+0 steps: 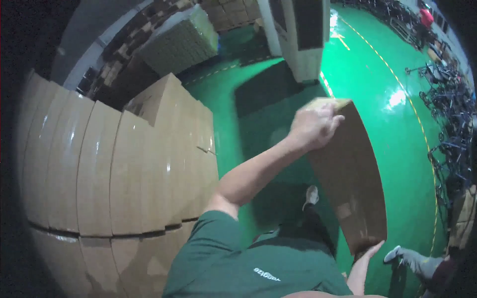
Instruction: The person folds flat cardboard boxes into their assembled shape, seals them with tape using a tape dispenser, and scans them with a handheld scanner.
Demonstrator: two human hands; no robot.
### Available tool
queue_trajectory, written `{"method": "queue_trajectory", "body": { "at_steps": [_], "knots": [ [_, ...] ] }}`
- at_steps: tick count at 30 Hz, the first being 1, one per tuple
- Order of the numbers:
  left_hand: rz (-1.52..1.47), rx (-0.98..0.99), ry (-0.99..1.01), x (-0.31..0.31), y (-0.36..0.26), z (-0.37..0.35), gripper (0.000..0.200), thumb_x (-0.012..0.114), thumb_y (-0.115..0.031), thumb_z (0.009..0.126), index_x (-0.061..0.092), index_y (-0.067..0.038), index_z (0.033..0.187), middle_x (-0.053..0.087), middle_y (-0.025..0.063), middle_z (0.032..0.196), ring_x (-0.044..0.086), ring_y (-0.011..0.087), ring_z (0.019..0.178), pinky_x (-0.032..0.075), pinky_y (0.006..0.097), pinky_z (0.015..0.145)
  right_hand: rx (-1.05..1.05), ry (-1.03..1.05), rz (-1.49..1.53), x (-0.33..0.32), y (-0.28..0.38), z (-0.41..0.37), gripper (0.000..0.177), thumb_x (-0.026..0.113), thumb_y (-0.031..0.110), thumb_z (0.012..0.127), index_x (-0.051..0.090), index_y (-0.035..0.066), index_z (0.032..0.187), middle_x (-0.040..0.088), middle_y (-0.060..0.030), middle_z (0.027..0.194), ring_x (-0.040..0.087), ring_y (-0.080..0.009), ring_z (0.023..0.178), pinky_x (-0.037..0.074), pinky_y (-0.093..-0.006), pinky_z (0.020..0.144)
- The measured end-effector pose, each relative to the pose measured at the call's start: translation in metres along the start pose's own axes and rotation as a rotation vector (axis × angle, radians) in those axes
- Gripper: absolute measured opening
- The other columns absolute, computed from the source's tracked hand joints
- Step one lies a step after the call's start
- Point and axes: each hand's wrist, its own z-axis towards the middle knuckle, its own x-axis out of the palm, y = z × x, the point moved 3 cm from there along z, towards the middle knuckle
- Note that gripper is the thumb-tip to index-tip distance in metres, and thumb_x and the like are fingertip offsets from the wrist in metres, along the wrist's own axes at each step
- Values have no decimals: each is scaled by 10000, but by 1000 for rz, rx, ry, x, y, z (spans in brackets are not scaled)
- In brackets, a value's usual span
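A long, flat cardboard box [348,174] is held at a slant in front of my body, above the green floor. My left hand [318,124] grips its upper end, with the fingers bent over the edge. At the lower end, my right hand [368,252] holds the box by its bottom edge; part of that hand is hidden behind the cardboard. Tall cardboard boxes [144,174] stand packed side by side in a stack to my left.
A pillar [308,64] rises ahead. A wrapped pallet load [181,42] stands at the upper left. Metal frames [449,119] line the right side. Another person's leg [420,263] shows at lower right, and a person in red [426,19] is far off.
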Motion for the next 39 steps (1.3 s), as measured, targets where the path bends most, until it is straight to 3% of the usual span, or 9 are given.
{"method": "queue_trajectory", "body": {
  "at_steps": [4,7,9,13,19,25,31,34,39],
  "knots": [
    [79,142,-319,-69,55,15,509,472,-439,955,489,-117,1350,622,136,1231,622,370,981,464,452,781,161,173,259,90,-102,185,592,431,527,923,511,107,1332,507,-107,1365,477,-293,1221,400,-421,1015],
    [-41,-76,-434,-139,114,9,470,513,-275,952,464,-106,1388,556,103,1342,538,252,1193,404,342,978,853,761,1109,212,-120,229,588,425,600,925,591,156,1274,583,-62,1308,539,-240,1163,436,-390,985],
    [-66,-149,-643,-170,163,-26,498,542,-284,951,455,-54,1384,576,130,1296,553,259,1172,444,362,969,282,649,624,306,-125,233,438,453,471,963,559,219,1306,560,12,1309,489,-169,1164,396,-371,984],
    [-168,-674,-1075,-185,287,-117,571,611,-286,918,421,28,1356,584,136,1246,545,206,1124,433,348,987,-27,859,-630,491,-55,95,153,419,327,1014,488,190,1014,416,-5,877,387,-154,818,341,-291,768],
    [-70,-500,-1848,-246,392,-115,393,614,-213,901,563,10,1220,626,132,1135,582,200,1009,483,338,864,-26,793,41,797,-169,81,511,542,519,899,604,132,1226,618,-47,1179,549,-197,1058,471,-396,820],
    [0,-330,-1934,-386,494,-102,298,584,-105,923,567,22,1192,639,170,1148,594,193,1005,503,324,863,-228,953,-59,1029,-225,-119,434,558,454,895,627,164,1210,623,-45,1106,577,-175,1020,478,-416,782],
    [380,-416,-2179,-467,601,-108,48,470,-48,911,488,-45,866,397,-47,708,310,78,627,310,256,545,-305,1243,-5,1249,-333,-267,388,551,462,887,636,187,1147,618,9,1048,566,-152,966,452,-340,786],
    [417,-643,-2430,-465,680,-129,153,454,-108,883,351,-97,770,297,-56,710,275,71,638,266,266,571,-208,1448,76,1306,-438,-359,340,529,461,863,669,200,1029,605,8,937,562,-147,878,458,-350,686],
    [138,-991,-2710,-355,793,-135,431,509,-328,965,528,17,1223,549,132,1200,506,198,1069,425,348,948,55,1847,-274,1375,-653,-384,253,477,432,908,602,213,928,587,8,853,552,-161,810,426,-336,697]
  ]
}}
